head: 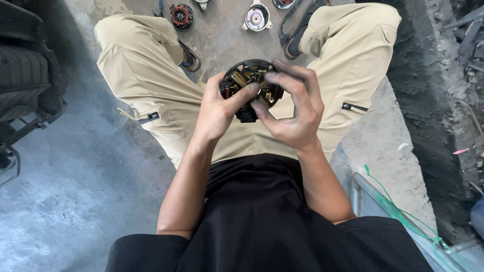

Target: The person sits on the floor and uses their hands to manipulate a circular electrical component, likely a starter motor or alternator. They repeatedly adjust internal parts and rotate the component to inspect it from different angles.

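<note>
Left hand (218,108): yours, raised in front of your lap, fingers curled, thumb stretched across to the right, closed around what it grips
Right hand (295,108): yours, level with the left, fingers bent and spread, fingertips pressing inward, grimy
Forearms: both bare, rising from your sides and converging toward the middle
Wrists: slightly bent, palms turned toward each other
Legs: knees spread wide apart, you are squatting

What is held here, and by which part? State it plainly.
Both hands hold one round black motor part with brass fittings. The left hand cups its left rim, thumb across the face; the right hand pinches its right edge.
</note>
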Available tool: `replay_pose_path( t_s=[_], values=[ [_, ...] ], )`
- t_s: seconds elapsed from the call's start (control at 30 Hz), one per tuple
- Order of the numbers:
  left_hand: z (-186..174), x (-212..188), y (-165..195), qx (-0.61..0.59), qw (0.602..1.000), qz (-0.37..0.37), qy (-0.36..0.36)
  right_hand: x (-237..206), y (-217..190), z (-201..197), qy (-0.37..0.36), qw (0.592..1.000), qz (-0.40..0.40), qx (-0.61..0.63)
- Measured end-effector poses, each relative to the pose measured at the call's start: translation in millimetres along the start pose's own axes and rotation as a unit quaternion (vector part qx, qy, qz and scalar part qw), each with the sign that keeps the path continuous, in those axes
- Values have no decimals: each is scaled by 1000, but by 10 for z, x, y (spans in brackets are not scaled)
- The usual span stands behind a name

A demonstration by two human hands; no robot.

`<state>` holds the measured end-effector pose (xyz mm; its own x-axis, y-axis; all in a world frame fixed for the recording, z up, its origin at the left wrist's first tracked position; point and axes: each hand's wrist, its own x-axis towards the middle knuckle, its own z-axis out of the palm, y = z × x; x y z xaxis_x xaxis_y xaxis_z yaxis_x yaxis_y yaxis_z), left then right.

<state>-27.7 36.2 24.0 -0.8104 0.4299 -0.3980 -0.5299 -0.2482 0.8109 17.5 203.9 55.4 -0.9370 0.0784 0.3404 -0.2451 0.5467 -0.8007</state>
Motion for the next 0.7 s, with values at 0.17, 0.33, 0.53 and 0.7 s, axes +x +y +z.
replay_pose_path(
  t_s=[0.17, 0.33, 0.53, 0.7],
  values=[
    [40, -18, 7, 9, 1000, 12, -11, 6, -84, -78, -17, 999, 42, -14],
    [52, -21, 2, 13, 1000, 5, -18, 17, -138, -155, -26, 998, 38, -41],
    [144, -34, -16, -60, 998, 18, -21, -8, -182, -52, 28, 997, 21, -68],
    [170, -89, 7, -40, 998, 37, -7, -18, -154, -26, 31, 997, -5, -72]
  ],
)
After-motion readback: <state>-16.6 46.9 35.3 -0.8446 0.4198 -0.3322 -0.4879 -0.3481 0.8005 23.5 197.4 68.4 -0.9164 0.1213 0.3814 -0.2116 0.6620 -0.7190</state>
